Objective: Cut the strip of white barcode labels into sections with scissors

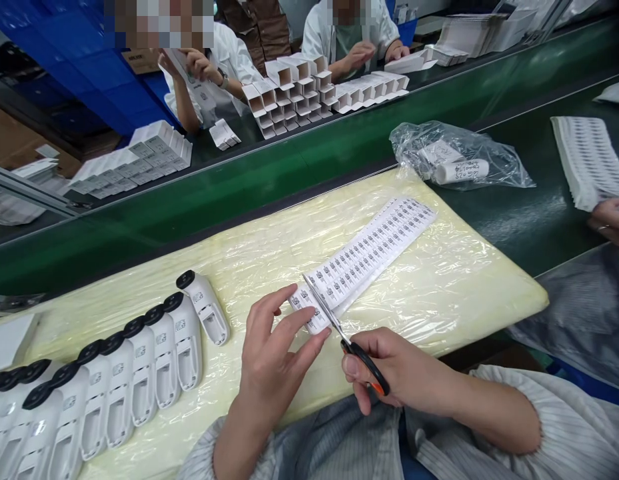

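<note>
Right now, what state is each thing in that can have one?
Black-handled scissors: open, blades astride the strip.
White barcode label strip: flat, near end pinched, uncut under the blades.
Left hand: pinching the strip's end.
Right hand: closed round the scissors.
White handheld devices: lying in a row.
Clear plastic bag: crumpled, holding white rolls.

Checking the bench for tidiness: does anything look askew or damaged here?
Nothing stands out. The label strip lies flat under the scissors, the white devices sit in a neat row, and the plastic bag is merely crumpled.
</note>
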